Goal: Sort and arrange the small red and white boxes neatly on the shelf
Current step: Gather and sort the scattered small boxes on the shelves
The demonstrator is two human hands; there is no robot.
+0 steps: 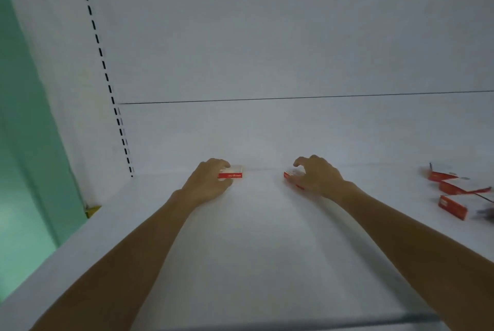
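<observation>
Five small red and white boxes lie on the white shelf (256,237), as far as the blur lets me count: one under each hand and three loose at the far right.

The left hand (207,183) reaches deep toward the back panel (267,36), palm down, arm stretched straight out. Its grip is closed on the left box (233,172), thumb at the near side and fingers curled over the top; that box lies flat, right against the back edge of the shelf, red face toward us.

The right hand (316,177) mirrors it, arm extended, wrist slightly raised, fingers arched like a claw. The right box (292,177) sits beneath the palm and thumb, tilted a little. Whether the grip is clamped on it or only hovering over it I cannot tell.

The two boxes are apart, bare shelf between them.

Well off to the right, the three loose boxes (451,195) lie scattered at different angles, near one another. A slotted upright (107,76) runs down the left corner beside a green wall (24,143).
</observation>
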